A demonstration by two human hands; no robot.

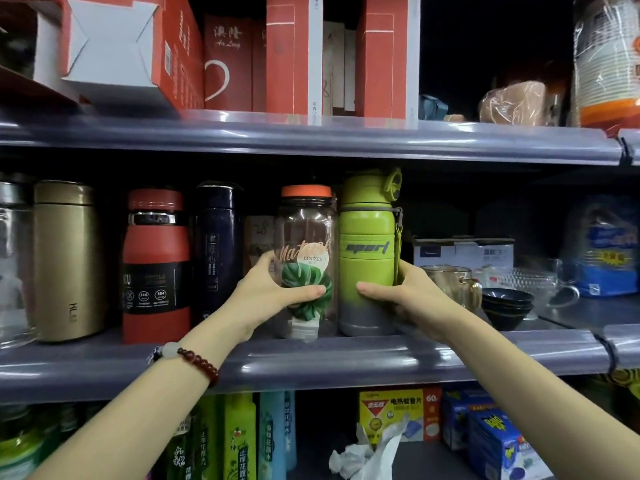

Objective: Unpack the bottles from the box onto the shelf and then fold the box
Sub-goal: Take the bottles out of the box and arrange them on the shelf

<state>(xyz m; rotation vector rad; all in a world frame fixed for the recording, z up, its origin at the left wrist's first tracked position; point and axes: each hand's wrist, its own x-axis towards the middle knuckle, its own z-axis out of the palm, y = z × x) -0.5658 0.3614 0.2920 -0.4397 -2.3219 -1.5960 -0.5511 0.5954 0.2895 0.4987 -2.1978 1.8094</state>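
Observation:
A clear bottle (306,237) with an orange lid and a green leaf print stands on the middle grey shelf (311,362). My left hand (266,292) grips its lower half, thumb across the front. Right beside it stands a lime-green sport bottle (367,244) with a grey base. My right hand (405,296) grips that bottle low down, thumb on its front. To the left stand a dark blue flask (216,247), a red bottle (156,265) and a gold flask (67,258). No box for the bottles is in view.
Red cartons (294,53) fill the upper shelf. Right of the green bottle are a glass mug (453,282), stacked dark bowls (505,306), a white box (460,252) and glassware. The lower shelf holds spray bottles, repellent boxes (398,414) and crumpled white paper (367,455).

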